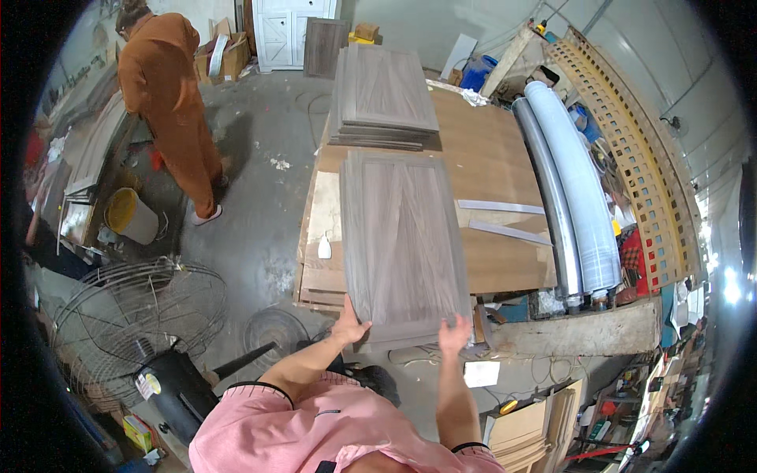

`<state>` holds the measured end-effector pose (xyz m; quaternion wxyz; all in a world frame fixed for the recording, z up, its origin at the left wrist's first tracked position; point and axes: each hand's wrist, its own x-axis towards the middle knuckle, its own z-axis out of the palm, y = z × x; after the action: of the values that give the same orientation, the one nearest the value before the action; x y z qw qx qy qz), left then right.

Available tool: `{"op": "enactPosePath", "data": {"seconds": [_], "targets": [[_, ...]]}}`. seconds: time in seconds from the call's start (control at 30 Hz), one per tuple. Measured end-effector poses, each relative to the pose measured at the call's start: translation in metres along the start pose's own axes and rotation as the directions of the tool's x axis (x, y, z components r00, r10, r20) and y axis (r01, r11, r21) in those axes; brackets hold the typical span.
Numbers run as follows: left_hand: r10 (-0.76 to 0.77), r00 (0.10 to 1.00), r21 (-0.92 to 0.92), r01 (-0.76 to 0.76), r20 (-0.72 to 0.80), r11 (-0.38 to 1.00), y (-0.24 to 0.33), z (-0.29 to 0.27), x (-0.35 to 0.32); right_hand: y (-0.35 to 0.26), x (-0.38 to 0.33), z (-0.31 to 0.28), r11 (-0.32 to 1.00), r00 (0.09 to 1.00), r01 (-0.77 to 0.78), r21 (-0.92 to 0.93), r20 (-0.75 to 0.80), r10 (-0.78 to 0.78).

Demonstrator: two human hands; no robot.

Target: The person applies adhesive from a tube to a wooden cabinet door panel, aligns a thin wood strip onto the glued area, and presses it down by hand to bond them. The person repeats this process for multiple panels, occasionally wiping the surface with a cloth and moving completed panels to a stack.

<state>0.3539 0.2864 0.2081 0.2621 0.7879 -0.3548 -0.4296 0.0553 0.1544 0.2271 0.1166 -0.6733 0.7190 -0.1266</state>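
Observation:
A stack of grey wood-grain cabinet doors (pixel 410 244) lies before me, its near end reaching past the table's front edge. At its near left corner my left hand (pixel 349 325) grips the top door, thumb over the frame and a finger along the side; the other fingers are hidden. My right hand (pixel 453 335) is at the near right corner, its fingertips apart against the door's edge. Behind lies a second stack of like doors (pixel 386 91). A small white bottle (pixel 325 246) stands left of the near stack, and two pale strips (pixel 509 232) lie to its right.
The doors rest on a brown-topped table (pixel 481 158). Wrapped film rolls (pixel 572 181) line its right side. A caged floor fan (pixel 142 331) stands at my left. Beyond it are a white bucket (pixel 132 214) and a person in brown (pixel 169 94). Boards (pixel 524 433) lean at lower right.

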Motion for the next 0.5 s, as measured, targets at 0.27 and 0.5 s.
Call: {"op": "enactPosePath", "data": {"seconds": [0.27,0.5], "targets": [[0.032,0.999,-0.177,-0.025,0.041,0.984,-0.011,-0.007,-0.007,-0.029,0.043,-0.038,0.976,0.963,-0.215,-0.038,0.157,0.218],[-0.218,0.976,-0.39,0.191,-0.024,0.901,0.036,-0.089,-0.042,-0.009,0.04,-0.045,0.976,0.835,-0.215,-0.045,0.51,0.207]]}}
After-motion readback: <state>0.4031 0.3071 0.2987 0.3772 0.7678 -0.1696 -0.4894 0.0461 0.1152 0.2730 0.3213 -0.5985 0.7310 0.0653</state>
